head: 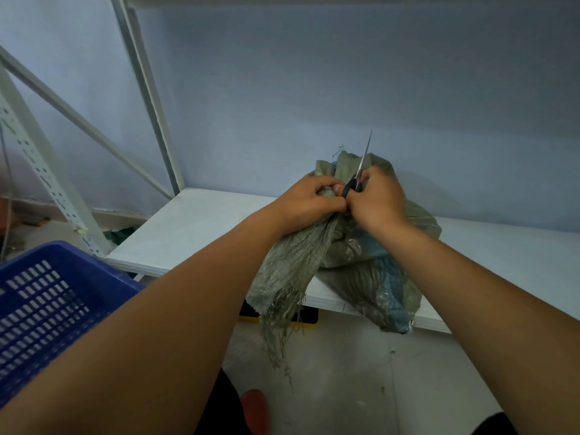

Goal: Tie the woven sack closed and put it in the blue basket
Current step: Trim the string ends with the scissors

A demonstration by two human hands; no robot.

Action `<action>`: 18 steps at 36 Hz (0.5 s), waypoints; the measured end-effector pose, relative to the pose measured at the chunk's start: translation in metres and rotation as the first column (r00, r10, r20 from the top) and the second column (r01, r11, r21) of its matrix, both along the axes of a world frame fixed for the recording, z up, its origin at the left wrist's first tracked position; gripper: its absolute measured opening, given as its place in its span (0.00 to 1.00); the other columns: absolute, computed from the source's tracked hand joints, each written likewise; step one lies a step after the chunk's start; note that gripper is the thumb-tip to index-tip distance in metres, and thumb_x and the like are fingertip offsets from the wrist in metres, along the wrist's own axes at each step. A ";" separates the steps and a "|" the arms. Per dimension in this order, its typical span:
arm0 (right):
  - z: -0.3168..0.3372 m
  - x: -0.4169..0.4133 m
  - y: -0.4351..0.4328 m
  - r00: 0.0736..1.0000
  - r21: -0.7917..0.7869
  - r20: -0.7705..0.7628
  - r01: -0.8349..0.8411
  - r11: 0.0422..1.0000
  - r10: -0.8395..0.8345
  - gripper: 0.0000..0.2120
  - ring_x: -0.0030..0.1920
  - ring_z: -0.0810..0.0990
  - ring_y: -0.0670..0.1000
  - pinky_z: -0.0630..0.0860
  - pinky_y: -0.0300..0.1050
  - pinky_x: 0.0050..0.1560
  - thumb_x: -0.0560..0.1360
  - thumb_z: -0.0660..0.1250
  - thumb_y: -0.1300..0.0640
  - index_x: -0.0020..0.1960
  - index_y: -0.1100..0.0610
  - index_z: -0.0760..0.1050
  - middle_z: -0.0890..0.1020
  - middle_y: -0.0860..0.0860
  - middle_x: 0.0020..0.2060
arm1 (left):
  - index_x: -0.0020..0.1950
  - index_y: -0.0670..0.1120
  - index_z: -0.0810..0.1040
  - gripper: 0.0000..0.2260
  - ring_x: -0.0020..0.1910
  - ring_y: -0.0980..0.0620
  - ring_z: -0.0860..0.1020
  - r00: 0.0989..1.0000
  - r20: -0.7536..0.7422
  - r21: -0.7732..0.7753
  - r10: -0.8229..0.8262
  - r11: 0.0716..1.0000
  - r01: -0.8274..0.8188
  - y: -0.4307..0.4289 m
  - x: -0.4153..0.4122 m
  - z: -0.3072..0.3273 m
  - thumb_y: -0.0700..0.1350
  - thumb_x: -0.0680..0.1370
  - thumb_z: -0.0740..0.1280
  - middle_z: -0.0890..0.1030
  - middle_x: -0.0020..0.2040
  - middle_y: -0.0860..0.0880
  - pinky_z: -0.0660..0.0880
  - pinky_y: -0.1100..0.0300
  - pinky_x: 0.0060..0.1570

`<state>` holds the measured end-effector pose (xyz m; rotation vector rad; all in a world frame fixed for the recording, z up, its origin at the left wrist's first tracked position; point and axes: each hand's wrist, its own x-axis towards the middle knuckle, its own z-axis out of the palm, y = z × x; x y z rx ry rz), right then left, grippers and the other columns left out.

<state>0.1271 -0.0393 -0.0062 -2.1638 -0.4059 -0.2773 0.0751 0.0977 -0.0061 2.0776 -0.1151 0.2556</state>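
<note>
Two bare forearms reach from the bottom of the frame over a pale, speckled floor (361, 387), where a reddish shoe tip (255, 403) shows at lower center. At lower left stands the blue basket (40, 296), its slotted wall just beside the corner of a white shelf (188, 227) that serves as the work surface across the middle of the frame. On that shelf, right of center, sits the grey-green woven sack (351, 255), its frayed mouth hanging over the front edge toward the floor. The left hand (309, 200) has its fingers closed around the gathered neck of the sack. Touching it, the right hand (376, 199) grips the black handle of a pair of scissors (361, 171), whose blades point up and appear closed. At upper left, perforated white uprights and a diagonal brace of the shelf frame (47, 171) rise against a plain pale blue wall (314, 89) filling the background.
</note>
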 end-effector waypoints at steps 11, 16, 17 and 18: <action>0.002 0.000 0.001 0.999 -0.083 -0.028 -0.040 0.996 0.038 0.17 0.41 0.80 0.55 0.82 0.55 0.40 0.75 0.74 0.48 0.50 0.57 0.71 0.75 0.49 0.38 | 0.54 0.41 0.83 0.18 0.54 0.42 0.80 0.998 -0.033 0.059 0.048 0.997 -0.046 -0.001 0.000 0.000 0.48 0.68 0.68 0.82 0.53 0.40 0.76 0.45 0.58; 0.002 0.000 0.002 0.997 -0.103 -0.038 -0.066 0.992 0.063 0.17 0.42 0.81 0.58 0.82 0.59 0.42 0.75 0.73 0.49 0.52 0.58 0.71 0.78 0.53 0.41 | 0.53 0.41 0.83 0.18 0.53 0.43 0.80 0.998 -0.051 0.066 0.048 0.997 -0.045 -0.002 0.001 0.001 0.48 0.67 0.68 0.83 0.52 0.41 0.76 0.48 0.55; 0.003 0.000 0.002 0.997 -0.118 -0.032 -0.067 0.991 0.063 0.17 0.43 0.81 0.58 0.82 0.59 0.42 0.75 0.73 0.49 0.52 0.59 0.71 0.78 0.53 0.42 | 0.53 0.42 0.83 0.18 0.51 0.44 0.80 0.997 -0.056 0.061 0.046 0.997 -0.043 -0.001 0.001 0.000 0.48 0.67 0.68 0.83 0.51 0.41 0.77 0.49 0.54; 0.003 0.000 0.002 0.997 -0.132 -0.029 -0.071 0.989 0.068 0.16 0.43 0.81 0.58 0.82 0.58 0.42 0.75 0.72 0.50 0.53 0.59 0.71 0.78 0.54 0.42 | 0.53 0.42 0.83 0.17 0.48 0.45 0.81 0.997 -0.060 0.055 0.042 0.998 -0.038 -0.001 0.001 0.000 0.47 0.67 0.68 0.83 0.51 0.40 0.77 0.50 0.51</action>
